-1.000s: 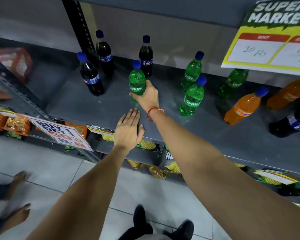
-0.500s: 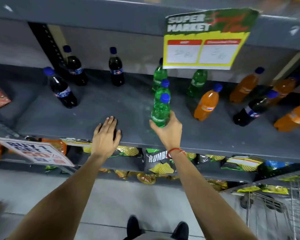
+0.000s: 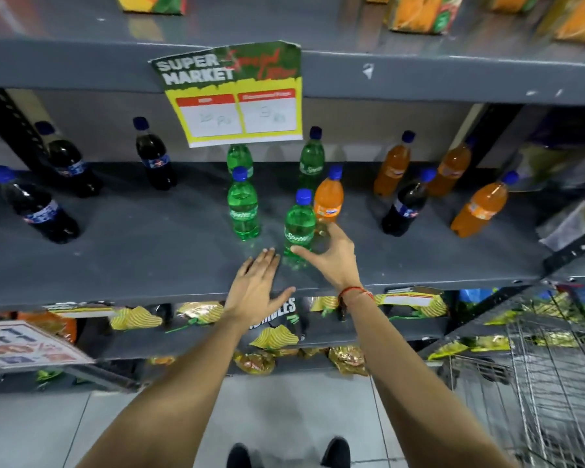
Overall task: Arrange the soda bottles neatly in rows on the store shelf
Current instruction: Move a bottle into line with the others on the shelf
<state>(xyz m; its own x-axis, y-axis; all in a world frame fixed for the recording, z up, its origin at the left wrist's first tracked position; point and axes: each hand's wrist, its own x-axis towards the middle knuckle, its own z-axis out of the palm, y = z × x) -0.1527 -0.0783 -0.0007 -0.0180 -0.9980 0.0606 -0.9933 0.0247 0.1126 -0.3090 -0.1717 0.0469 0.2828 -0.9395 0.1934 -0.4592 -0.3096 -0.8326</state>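
Several soda bottles stand scattered on the grey shelf (image 3: 132,258). The dark cola bottles (image 3: 38,211) are mostly at the left, the green ones (image 3: 243,207) in the middle and the orange ones (image 3: 480,207) at the right. One green bottle (image 3: 299,228) stands upright near the front, just ahead of an orange bottle (image 3: 329,197). My right hand (image 3: 331,261) curls loosely around it, thumb touching its lower front and fingers spread to its right with a gap showing. My left hand (image 3: 257,288) lies flat and open on the shelf's front edge, just left of that bottle.
A yellow and green price sign (image 3: 233,96) hangs from the shelf above and hides the top of one green bottle. One dark cola bottle (image 3: 406,207) stands among the orange ones. Snack bags (image 3: 135,319) fill the lower shelf. A wire shopping cart (image 3: 537,383) stands at the lower right.
My right hand carried the green bottle from the left part of the shelf rightward, stood it ahead of the orange bottle, and loosened its grip. My left hand slid right along the shelf edge.
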